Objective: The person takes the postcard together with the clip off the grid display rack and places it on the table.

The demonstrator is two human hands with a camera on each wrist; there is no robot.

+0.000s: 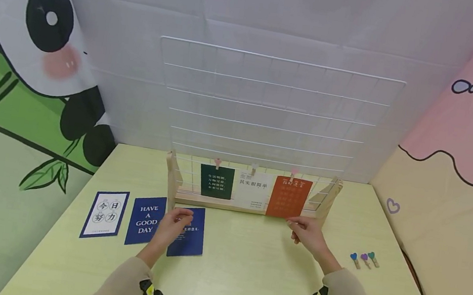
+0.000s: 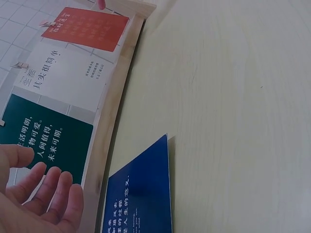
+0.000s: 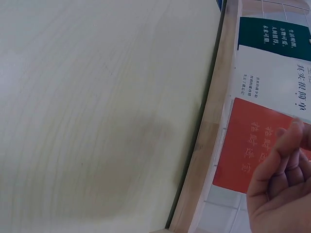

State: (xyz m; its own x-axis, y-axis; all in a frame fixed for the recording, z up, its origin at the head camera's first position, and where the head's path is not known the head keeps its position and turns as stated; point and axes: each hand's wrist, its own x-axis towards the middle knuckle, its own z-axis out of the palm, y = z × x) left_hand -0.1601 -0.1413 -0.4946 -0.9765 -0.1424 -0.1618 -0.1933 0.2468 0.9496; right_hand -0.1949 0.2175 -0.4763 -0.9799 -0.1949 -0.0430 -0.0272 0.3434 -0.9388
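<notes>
A green card (image 1: pixel 216 182), a white card (image 1: pixel 253 190) and a red card (image 1: pixel 289 198) hang side by side on a white wire grid (image 1: pixel 268 107) in a wooden stand, each under a small clothespin (image 1: pixel 294 172). My right hand (image 1: pixel 306 235) is in front of the red card's lower edge, fingers bent and nothing visible in them; whether they touch the card I cannot tell. My left hand (image 1: pixel 173 227), loosely curled and holding nothing, hovers over a blue card (image 1: pixel 185 245) on the table. In the left wrist view its fingers (image 2: pixel 73 208) overlap the green card's corner.
Left of the stand lie a blue "HAVE A GOOD DAY" card (image 1: pixel 146 220) and a white card with a blue border (image 1: pixel 104 215). Several wooden parts form the grid's base (image 1: pixel 173 179). Heart-topped clothespins, blue (image 1: pixel 355 260), purple (image 1: pixel 365 260) and green (image 1: pixel 374 259), lie at the right.
</notes>
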